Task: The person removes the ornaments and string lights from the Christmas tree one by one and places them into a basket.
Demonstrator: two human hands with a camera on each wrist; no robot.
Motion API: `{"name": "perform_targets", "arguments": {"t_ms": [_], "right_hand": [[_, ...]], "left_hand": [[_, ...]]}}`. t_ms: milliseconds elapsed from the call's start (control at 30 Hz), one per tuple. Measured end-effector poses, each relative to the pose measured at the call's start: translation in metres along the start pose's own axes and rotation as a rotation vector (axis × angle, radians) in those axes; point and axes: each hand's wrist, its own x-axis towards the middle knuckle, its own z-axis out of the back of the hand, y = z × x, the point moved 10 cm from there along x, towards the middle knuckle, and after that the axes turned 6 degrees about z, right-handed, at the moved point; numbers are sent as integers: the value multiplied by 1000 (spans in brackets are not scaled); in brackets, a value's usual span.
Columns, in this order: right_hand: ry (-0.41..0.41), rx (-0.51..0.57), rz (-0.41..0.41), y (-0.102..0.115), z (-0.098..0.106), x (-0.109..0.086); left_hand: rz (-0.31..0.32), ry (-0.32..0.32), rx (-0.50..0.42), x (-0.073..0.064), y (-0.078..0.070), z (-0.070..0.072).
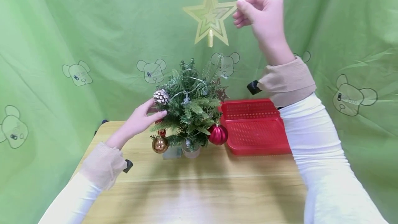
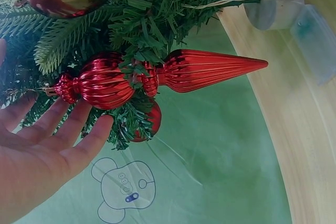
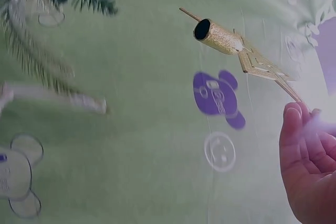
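A small artificial Christmas tree (image 1: 189, 103) stands on the table. High above its top, my right hand (image 1: 262, 16) pinches one point of a gold star topper (image 1: 210, 16), whose short tube faces down. The right wrist view shows the tube's open end (image 3: 202, 29) and the star nearly edge-on. At the tree's left side, my left hand (image 1: 141, 120) reaches in among the branches with straight fingers, just below a frosted pine cone (image 1: 161, 96). Seen from the left wrist, the fingertips (image 2: 102, 127) are right at a ribbed red finial ornament (image 2: 107, 85).
A red plastic basket (image 1: 256, 130) sits right of the tree. A gold ball (image 1: 160, 145) and a ribbed magenta ball (image 1: 218, 134) hang from low branches. The pale pot (image 1: 191, 152) stands beside a small translucent item (image 1: 172, 152) on the wooden table (image 1: 192, 196). Green cloth hangs behind.
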Motion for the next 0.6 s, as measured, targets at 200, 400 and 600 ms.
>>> {"name": "perform_targets", "arguments": {"t_ms": [200,400,600], "right_hand": [[-69,44,15,10,38,3],[-133,71,5,11,73,1],[-168,65,-31,-4,107,-8]], "left_hand": [[-5,-2,-4,-1,1,1],[-3,-7,0,-3,1,3],[5,-6,0,-4,2,4]]}}
